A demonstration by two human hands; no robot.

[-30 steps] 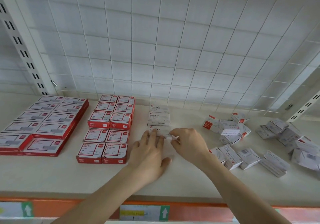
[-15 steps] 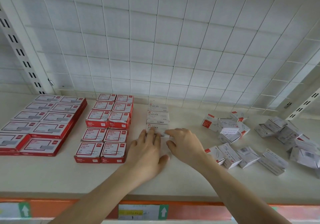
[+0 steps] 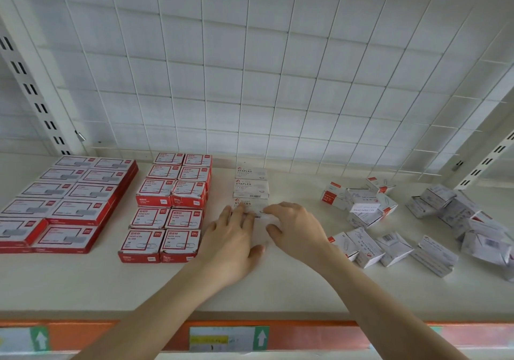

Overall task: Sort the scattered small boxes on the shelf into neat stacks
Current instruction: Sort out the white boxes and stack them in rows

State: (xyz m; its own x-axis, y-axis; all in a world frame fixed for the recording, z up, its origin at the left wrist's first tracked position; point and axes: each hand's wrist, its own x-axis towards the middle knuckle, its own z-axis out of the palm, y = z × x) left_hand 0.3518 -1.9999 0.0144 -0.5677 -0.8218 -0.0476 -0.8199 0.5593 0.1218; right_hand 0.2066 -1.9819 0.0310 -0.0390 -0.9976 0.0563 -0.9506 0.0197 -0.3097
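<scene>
- A white staples box (image 3: 262, 227) lies mid-shelf (image 3: 250, 290), fronting the white row (image 3: 251, 186), apparently being squared into line.
- Left hand (image 3: 232, 237) presses flat-fingered; right hand (image 3: 296, 229) curls round its edge.
- Scattered boxes (image 3: 389, 234) wait, right.

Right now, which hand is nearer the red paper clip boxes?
Left. The left hand sits just right of the red paper clip boxes; the right hand is farther right, across the white staples box.

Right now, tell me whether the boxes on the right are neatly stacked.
No, the right-side boxes lie tumbled at odd angles on the shelf.
</scene>
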